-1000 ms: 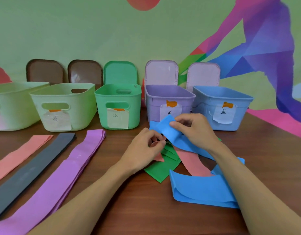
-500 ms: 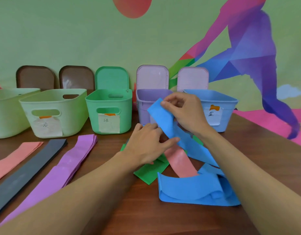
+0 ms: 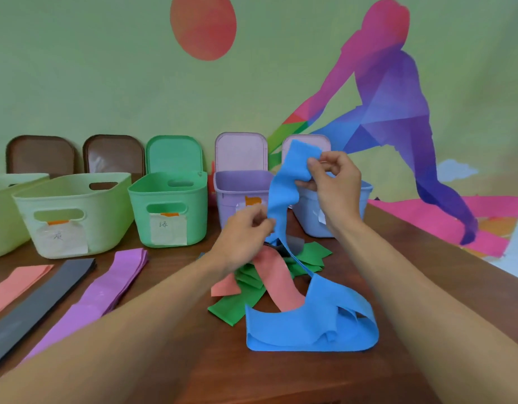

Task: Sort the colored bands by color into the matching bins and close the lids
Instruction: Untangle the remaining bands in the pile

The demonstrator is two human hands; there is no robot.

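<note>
blue band [image 3: 281, 196]: is hanging in the air in front of the purple bin [image 3: 240, 185] and blue bin [image 3: 310, 220]. its top end is rising above the bin rims, and its lower part is trailing down into a looped blue heap on the worktop [image 3: 193, 365].
right hand [image 3: 336, 188]: is gripping the band's top end, fingers curled round it.
left hand [image 3: 241, 239]: is pinching the same band lower down, at its left edge, fingers curled.
pile: green bands [image 3: 240, 307] are lying crossed below the hands, with a pink band [image 3: 276, 284] draping over them. a dark grey piece [image 3: 295, 243] is showing behind.
sorted strips: a pink strip [image 3: 15, 284], a grey strip [image 3: 39, 301] and a purple stack [image 3: 106, 287] are lying flat side by side on the left of the worktop, apart from the pile.
bins: all are standing open in a row near the wall, with an end bin [image 3: 4, 205] at far left, then a pale bin [image 3: 74, 196], a green bin [image 3: 167, 199], then purple and blue.
lids: brown lids [image 3: 40, 154], a green lid [image 3: 173, 153] and pink lids [image 3: 240, 151] are leaning upright behind the bins. the band is partly hiding the right pink one.
</note>
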